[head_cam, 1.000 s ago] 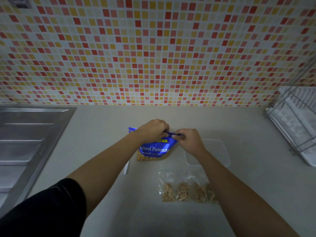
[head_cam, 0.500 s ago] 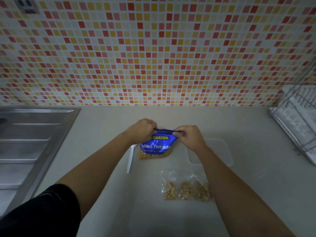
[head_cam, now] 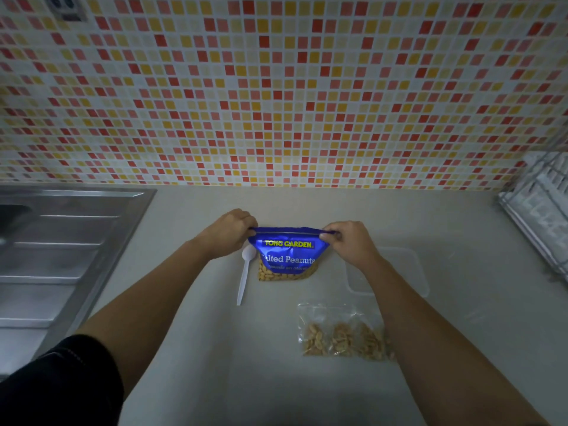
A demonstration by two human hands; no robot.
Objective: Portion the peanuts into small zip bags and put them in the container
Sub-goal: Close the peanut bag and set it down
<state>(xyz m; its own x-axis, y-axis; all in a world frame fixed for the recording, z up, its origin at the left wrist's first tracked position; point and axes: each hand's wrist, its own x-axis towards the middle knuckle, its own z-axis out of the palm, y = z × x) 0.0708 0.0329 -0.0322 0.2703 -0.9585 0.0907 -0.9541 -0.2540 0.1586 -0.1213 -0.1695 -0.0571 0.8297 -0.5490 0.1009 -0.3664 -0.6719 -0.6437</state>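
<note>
Both hands, left hand (head_cam: 226, 233) and right hand (head_cam: 349, 245), pinch the peanut pouch (head_cam: 287, 256) top mid-worktop, apparently sealing it; next, the filled zip bag (head_cam: 341, 332) needs moving into the container (head_cam: 415, 272).

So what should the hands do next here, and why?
Probably the right hand should let go of the blue peanut pouch and reach for the filled zip bag. The pouch's top edge looks flat and closed between the right grip and the left hand. No empty zip bag shows, and the filled one lies on the counter, outside the clear container.

Both hands (head_cam: 229, 233) (head_cam: 349, 245) pinch the blue peanut bag's (head_cam: 289, 253) top corners.
</note>
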